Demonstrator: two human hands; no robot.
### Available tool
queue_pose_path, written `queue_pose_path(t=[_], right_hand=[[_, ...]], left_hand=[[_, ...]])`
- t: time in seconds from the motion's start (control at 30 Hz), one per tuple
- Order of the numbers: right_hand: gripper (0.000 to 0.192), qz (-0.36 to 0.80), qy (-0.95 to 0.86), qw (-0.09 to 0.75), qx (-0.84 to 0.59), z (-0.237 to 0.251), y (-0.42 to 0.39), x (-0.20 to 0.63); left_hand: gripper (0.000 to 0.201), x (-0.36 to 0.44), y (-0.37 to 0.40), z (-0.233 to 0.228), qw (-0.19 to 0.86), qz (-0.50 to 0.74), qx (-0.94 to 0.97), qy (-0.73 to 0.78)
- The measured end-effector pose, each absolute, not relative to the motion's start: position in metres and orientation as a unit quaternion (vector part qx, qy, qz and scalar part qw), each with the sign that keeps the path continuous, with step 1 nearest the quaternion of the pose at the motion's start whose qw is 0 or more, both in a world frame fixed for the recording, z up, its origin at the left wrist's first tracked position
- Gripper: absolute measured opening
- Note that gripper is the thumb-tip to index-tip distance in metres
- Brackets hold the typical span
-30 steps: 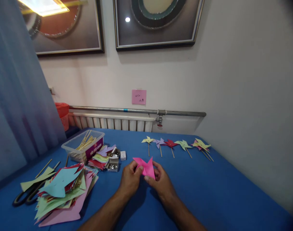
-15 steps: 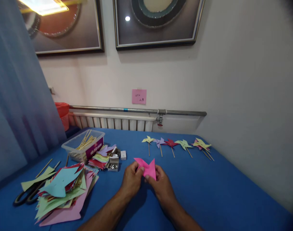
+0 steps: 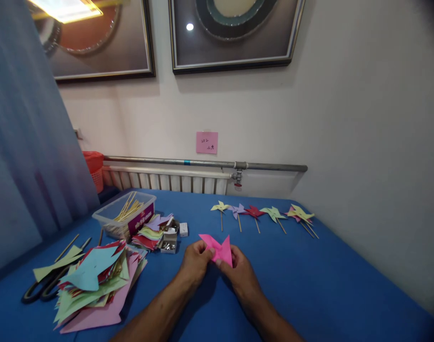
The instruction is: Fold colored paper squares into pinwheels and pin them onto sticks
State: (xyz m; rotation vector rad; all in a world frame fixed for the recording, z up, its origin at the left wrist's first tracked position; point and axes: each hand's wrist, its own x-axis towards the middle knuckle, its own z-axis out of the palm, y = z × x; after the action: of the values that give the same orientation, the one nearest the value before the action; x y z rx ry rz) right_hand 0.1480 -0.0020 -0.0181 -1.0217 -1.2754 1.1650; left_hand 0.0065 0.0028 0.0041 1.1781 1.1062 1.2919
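Observation:
Both of my hands hold a bright pink paper pinwheel (image 3: 221, 249) just above the blue table. My left hand (image 3: 196, 261) grips its left side, the thumb pressed on the paper. On the lower right side my right hand (image 3: 239, 271) pinches it between thumb and fingers. Two points of the paper stand up at the top; its underside is hidden. Just left of my hands lie small open boxes of metal pins (image 3: 168, 244) and a little white box (image 3: 183, 230). Beyond them is a stack of coloured cut paper (image 3: 149, 236).
A clear plastic tub (image 3: 106, 213) with wooden sticks stands at the back left. Nearer are a big pile of cut paper (image 3: 91, 280) and black-handled scissors (image 3: 33, 292). Several finished pinwheels, among them a red pinwheel (image 3: 254, 212), lie along the back right. A wall and radiator (image 3: 167, 182) border the table.
My hands and the pink paper stay almost in place. The whole view has shifted very slightly.

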Motion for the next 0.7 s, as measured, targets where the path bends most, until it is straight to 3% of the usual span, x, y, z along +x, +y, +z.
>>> queue_pose_path(t=[0.5,0.7], right_hand=[[0.037,0.533,-0.512,0.542,-0.400,-0.0242,0.0017,0.1517],[0.048,0.567,-0.483,0.549,-0.380,-0.0246,0.0061,0.1544]], left_hand=[[0.029,0.0068,-0.0013,0.0087,0.548,0.522,0.455,0.469],[0.027,0.0058,0.0019,0.0027,0.553,0.528,0.440,0.470]])
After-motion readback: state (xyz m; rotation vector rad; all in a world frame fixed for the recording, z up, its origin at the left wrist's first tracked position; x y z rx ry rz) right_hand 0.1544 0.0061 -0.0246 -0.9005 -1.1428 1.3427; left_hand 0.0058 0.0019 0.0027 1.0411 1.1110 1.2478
